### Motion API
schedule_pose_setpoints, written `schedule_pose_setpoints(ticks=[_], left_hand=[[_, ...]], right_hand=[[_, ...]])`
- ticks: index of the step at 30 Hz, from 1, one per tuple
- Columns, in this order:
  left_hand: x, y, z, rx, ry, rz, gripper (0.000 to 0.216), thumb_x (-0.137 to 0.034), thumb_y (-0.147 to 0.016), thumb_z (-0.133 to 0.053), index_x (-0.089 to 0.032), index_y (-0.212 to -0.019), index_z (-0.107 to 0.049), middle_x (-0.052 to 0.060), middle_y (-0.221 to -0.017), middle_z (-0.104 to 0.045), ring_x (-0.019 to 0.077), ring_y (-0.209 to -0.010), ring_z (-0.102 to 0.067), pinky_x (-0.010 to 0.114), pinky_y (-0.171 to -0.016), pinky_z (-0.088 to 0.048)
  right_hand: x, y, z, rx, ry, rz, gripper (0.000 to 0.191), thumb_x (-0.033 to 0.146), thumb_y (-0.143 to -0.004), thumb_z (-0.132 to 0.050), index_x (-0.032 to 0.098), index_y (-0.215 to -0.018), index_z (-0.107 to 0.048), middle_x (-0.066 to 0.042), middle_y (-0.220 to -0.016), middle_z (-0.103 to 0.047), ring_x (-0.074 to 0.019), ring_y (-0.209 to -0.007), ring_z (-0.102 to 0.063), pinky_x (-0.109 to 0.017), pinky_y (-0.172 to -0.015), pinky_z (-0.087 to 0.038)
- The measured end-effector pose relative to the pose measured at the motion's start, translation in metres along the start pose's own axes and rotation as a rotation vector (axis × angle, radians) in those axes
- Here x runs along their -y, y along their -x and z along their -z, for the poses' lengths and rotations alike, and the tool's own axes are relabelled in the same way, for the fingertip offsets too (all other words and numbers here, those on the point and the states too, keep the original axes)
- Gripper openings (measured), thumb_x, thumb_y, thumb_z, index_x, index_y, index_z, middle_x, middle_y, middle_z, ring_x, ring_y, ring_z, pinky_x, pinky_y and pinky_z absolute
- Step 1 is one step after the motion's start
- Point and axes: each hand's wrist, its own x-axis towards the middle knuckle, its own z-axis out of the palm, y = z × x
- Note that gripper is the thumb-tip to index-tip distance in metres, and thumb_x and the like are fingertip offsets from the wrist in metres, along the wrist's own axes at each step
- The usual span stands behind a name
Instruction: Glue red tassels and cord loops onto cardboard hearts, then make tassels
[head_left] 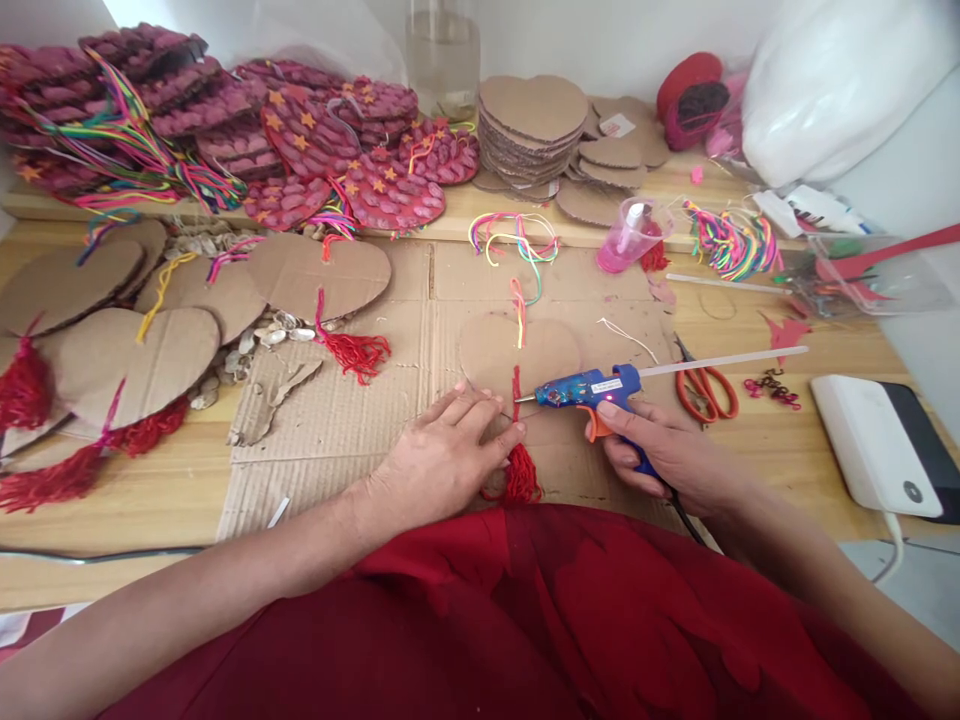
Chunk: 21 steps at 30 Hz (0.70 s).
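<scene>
My right hand [660, 450] is wrapped round a blue hot glue gun [577, 390] with an orange trigger and a long clear glue stick in its back. Its metal nozzle touches or nearly touches a red cord lying on a rounded cardboard cutout [487, 350]. My left hand [442, 450] rests on the near-left edge of that cutout, fingers stretched out and thumb at the top of a red yarn tassel [523, 475]. At the cutout's far edge lies a yellow and pink cord loop [519, 315]. The underside of my left palm is hidden.
Tasselled cardboard pieces [142, 360] lie at left, with shells between them. Behind are star-trimmed pink pieces [352, 150] and stacked cutouts [532, 110]. Orange scissors [705, 390], a plastic cup [626, 240], cord bundle [735, 240] and white device [874, 440] stand at right.
</scene>
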Motion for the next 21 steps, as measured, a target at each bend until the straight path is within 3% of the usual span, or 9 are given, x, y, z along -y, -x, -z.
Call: schedule_pose_setpoints(ticks=[9, 15, 21], left_hand=[[0.000, 0.001, -0.001, -0.006, -0.020, -0.005, 0.034, -0.025, -0.089, -0.068, -0.020, -0.123, -0.066, 0.014, -0.124, -0.063, 0.0311, -0.119, -0.062, 0.052, -0.106, -0.051], [0.000, 0.001, -0.002, -0.016, -0.016, -0.005, 0.036, -0.025, -0.091, -0.066, -0.021, -0.127, -0.065, 0.013, -0.125, -0.063, 0.0308, -0.120, -0.061, 0.052, -0.106, -0.051], [0.001, 0.001, -0.003, -0.014, -0.019, -0.003, 0.035, -0.026, -0.091, -0.066, -0.022, -0.126, -0.066, 0.013, -0.125, -0.063, 0.0302, -0.119, -0.061, 0.051, -0.106, -0.051]], right_hand=[[0.004, -0.004, -0.001, -0.055, -0.058, 0.015, 0.042, 0.060, -0.087, -0.063, 0.020, -0.084, -0.054, 0.009, -0.055, -0.044, -0.0016, -0.031, -0.033, -0.017, -0.033, -0.014], [-0.001, 0.000, -0.003, -0.017, 0.010, 0.032, 0.042, 0.058, -0.089, -0.062, 0.021, -0.078, -0.048, 0.009, -0.055, -0.047, -0.0017, -0.032, -0.034, -0.017, -0.034, -0.018], [0.006, -0.012, -0.004, -0.103, -0.061, 0.040, 0.042, 0.060, -0.085, -0.066, 0.021, -0.083, -0.052, 0.009, -0.054, -0.044, -0.0026, -0.031, -0.033, -0.017, -0.032, -0.014]])
